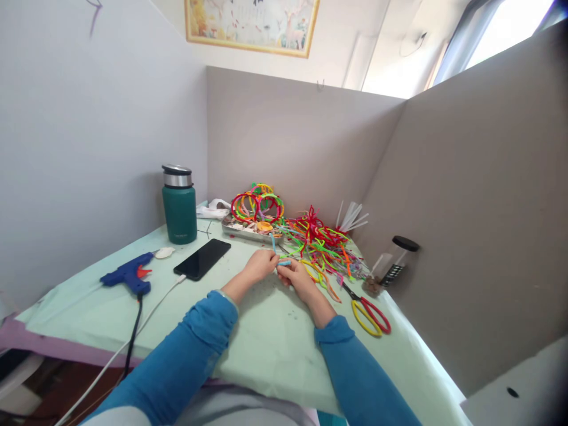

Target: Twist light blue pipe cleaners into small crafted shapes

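Observation:
A light blue pipe cleaner [273, 241] is pinched between my two hands over the middle of the table. My left hand [261, 265] is closed on it, and one end sticks up above the fingers. Close beside it, my right hand [296, 279] grips another stretch of the same blue piece, its fingertips nearly meeting the left ones. Just beyond the hands lies a tangled heap of coloured pipe cleaners [317, 234]. Yellow and orange strands [317, 273] lie right by my right hand.
Scissors [370, 316] with red and yellow handles lie at right, near a clear jar [397, 263]. A metal tray [252, 235] holds pieces and coloured rings [257, 207]. On the left are a green bottle [179, 214], a phone [202, 259] and a blue glue gun [128, 272] with trailing cables.

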A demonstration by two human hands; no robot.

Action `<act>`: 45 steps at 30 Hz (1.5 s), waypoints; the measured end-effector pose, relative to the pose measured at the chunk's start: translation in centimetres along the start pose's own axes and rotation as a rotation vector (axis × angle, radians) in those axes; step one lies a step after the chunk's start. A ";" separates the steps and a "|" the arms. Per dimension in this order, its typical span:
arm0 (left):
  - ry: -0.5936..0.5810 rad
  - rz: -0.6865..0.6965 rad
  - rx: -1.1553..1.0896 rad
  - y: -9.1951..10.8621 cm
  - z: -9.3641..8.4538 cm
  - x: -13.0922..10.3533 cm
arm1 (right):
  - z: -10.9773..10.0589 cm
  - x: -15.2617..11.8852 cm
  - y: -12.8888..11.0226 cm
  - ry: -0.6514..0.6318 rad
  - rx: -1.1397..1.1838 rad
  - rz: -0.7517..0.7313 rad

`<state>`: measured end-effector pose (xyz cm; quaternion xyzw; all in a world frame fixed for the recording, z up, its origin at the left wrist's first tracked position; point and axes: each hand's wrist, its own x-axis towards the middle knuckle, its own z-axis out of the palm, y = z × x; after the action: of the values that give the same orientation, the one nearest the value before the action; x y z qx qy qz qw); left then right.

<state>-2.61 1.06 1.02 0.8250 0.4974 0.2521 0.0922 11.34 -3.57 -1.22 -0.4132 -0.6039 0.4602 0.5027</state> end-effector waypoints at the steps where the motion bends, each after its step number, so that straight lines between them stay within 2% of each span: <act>1: 0.001 0.001 0.001 0.0 0.0 0.0 | 0.0 0.0 -0.1 -0.002 0.005 -0.001; 12: 0.030 0.018 -0.034 0.1 0.0 -0.1 | 0.1 0.0 -0.3 0.046 0.060 0.014; 28: 0.104 0.108 -0.240 0.0 0.0 -0.3 | -0.4 0.6 0.7 0.085 0.167 0.036; 45: 0.079 0.089 -0.146 0.0 0.1 -0.1 | -0.3 0.4 0.5 0.072 0.127 0.037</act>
<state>-2.58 1.02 0.90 0.8267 0.4438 0.3240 0.1211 11.61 -3.06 -1.56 -0.4077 -0.5475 0.4916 0.5406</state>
